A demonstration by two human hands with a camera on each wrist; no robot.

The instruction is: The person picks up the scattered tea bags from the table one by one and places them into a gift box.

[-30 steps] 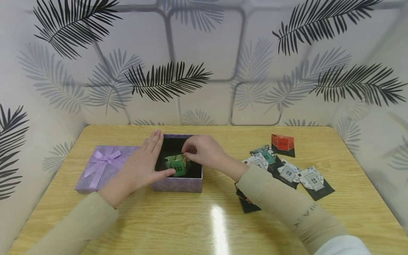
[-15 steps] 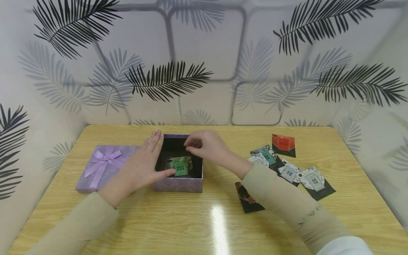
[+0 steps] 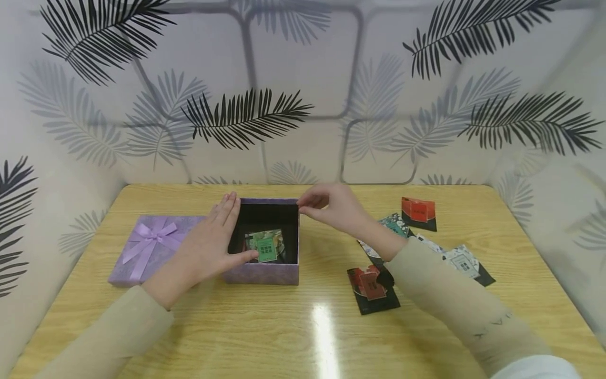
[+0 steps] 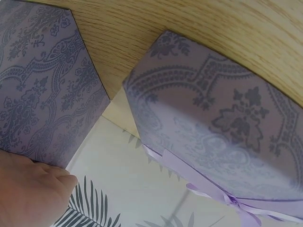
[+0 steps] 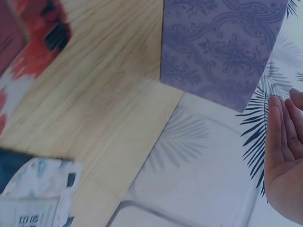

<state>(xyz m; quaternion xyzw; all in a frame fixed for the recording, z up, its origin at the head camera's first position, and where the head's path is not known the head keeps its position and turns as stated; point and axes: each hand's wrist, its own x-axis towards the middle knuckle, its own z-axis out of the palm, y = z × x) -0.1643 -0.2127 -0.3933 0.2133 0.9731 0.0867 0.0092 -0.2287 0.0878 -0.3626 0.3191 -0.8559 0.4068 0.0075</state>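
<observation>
A square box covered in purple patterned paper with a dark interior (image 3: 262, 273) stands open on a light wood-grain table (image 3: 236, 331). Inside it, towards the near wall, lies a flat square packet with a bright green label (image 3: 267, 248).

The left hand (image 3: 208, 243) rests at the box's left side, fingers straight and close together along that side, thumb spread wide across the near left corner. In the head view the thumb tip overlaps the green-labelled packet's edge; contact there cannot be confirmed.

The right hand (image 3: 338, 210) is at the far right corner of the box. Its fingers are narrow: thumb and fingertips nearly meet, and the right wrist view shows the fingers lightly bent and side by side. Whether they touch the rim cannot be told.

Left of the box lies a purple patterned lid (image 3: 187, 225) bearing a lilac ribbon bow (image 3: 155, 234), partly covered by the left forearm.

On the right, a red-and-black packet (image 3: 371, 287) lies nearest the front. Beyond it are a teal-labelled floral packet (image 3: 396, 226), a white floral packet (image 3: 464, 263) and a red-labelled packet (image 3: 418, 212) farthest back. The right sleeve (image 3: 454, 300) hides part of this group.
</observation>
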